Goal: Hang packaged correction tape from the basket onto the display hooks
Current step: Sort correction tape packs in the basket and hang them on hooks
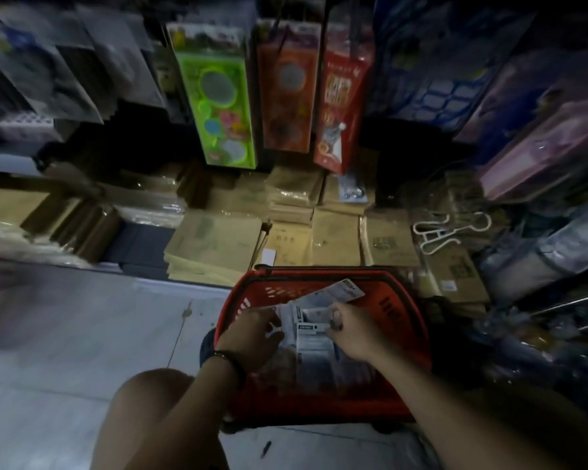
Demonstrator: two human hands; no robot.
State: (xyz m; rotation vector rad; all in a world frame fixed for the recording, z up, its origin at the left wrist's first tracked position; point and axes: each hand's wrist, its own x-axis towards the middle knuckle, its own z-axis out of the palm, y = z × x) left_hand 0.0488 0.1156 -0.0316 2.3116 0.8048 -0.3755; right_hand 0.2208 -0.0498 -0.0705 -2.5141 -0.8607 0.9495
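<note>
Both hands are down in the red basket [392, 312] — the left hand [252, 330] lies flat on the correction tape packs [314, 347], grip indeterminate. The right hand [352, 329] is pinched on a pack's edge. No pack is seen hung yet — all hanging remains.

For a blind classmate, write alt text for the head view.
Both hands, left hand and right hand, sort white packets inside a red basket on the floor, below hanging packaged goods and stacked brown envelopes.

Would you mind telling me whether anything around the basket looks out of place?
Yes: white hangers lie loose on the brown envelope stacks to the right, and a small dark object lies on the floor beside the red basket.
</note>
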